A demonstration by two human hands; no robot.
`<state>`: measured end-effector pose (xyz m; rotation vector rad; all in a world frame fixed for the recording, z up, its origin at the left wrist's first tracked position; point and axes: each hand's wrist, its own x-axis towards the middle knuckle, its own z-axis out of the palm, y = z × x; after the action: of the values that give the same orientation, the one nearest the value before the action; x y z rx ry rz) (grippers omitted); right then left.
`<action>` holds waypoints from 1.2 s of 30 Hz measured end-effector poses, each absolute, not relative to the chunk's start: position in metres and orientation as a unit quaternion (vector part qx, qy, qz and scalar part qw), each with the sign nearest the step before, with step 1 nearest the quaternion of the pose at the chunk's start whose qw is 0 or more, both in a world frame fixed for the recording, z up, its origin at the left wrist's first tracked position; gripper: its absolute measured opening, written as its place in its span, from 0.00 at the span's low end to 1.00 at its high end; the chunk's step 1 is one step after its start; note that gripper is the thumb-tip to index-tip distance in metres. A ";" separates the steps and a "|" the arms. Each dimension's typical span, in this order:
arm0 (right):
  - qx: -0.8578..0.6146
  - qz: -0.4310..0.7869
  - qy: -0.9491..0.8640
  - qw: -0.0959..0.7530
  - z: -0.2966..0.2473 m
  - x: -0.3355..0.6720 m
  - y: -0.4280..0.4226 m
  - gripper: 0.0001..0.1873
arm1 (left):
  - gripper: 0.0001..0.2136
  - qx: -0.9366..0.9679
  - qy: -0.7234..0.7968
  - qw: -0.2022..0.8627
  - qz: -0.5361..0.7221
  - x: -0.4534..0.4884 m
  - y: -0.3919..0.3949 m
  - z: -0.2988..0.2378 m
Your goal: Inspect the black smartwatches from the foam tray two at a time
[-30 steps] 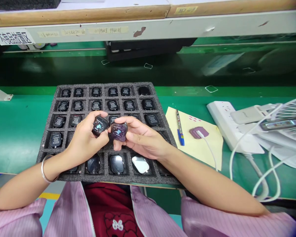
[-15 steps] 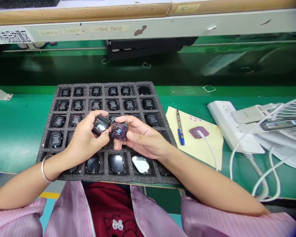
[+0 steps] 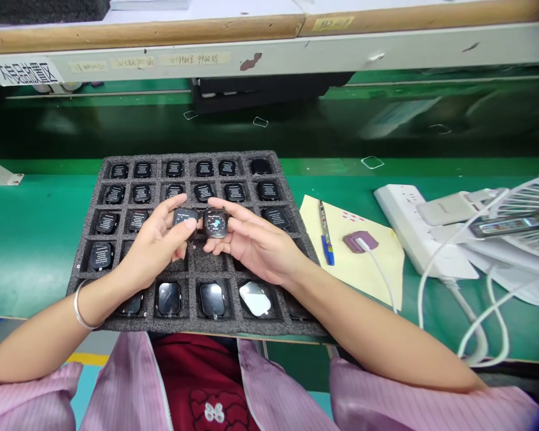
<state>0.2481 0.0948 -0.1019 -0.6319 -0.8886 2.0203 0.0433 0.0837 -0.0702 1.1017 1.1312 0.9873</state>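
Note:
Over the middle of a dark grey foam tray (image 3: 296, 239) I hold two black smartwatch bodies without straps, side by side. My left hand (image 3: 155, 239) is closed on one smartwatch (image 3: 184, 216), its thumb lying on the lit screen. Between the fingers of my right hand (image 3: 260, 242) is the other smartwatch (image 3: 215, 223), its screen showing a dial with a blue mark. Below them, the tray's compartments hold several more watches, many with white text on the screen. In the front row a watch (image 3: 255, 298) reflects bright light. My hands hide part of the middle rows.
To the right of the tray lie a yellow paper (image 3: 386, 272), a blue-capped pen (image 3: 327, 239) and a purple charger block (image 3: 360, 241) with a white cable. Farther right are a white power strip (image 3: 431, 239) and a white fan (image 3: 530, 203). A shelf edge (image 3: 161, 37) crosses the back.
Both watches have moved slightly up and are turned so their screens face me more squarely. My left thumb has moved onto its watch's screen, and my right fingers have shifted their grip.

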 end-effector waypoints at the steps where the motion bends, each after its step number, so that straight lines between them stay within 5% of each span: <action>1: -0.262 0.795 -0.355 0.417 -0.103 0.248 0.096 0.22 | 0.28 0.447 0.479 0.623 0.428 0.044 0.084 -0.069; 13: -0.309 0.746 -0.404 0.429 -0.111 0.247 0.096 0.21 | 0.23 0.343 0.427 0.717 0.431 0.038 0.093 -0.075; 26: -0.323 0.721 -0.423 0.444 -0.112 0.246 0.095 0.22 | 0.28 0.399 0.450 0.680 0.420 0.040 0.088 -0.074; 36: -0.326 0.705 -0.449 0.442 -0.111 0.244 0.094 0.21 | 0.20 0.441 0.440 0.666 0.411 0.041 0.086 -0.071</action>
<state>0.2445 0.0943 -0.1111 -0.8086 -1.1134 1.7486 0.0412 0.0857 -0.0715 0.9963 0.9926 0.9274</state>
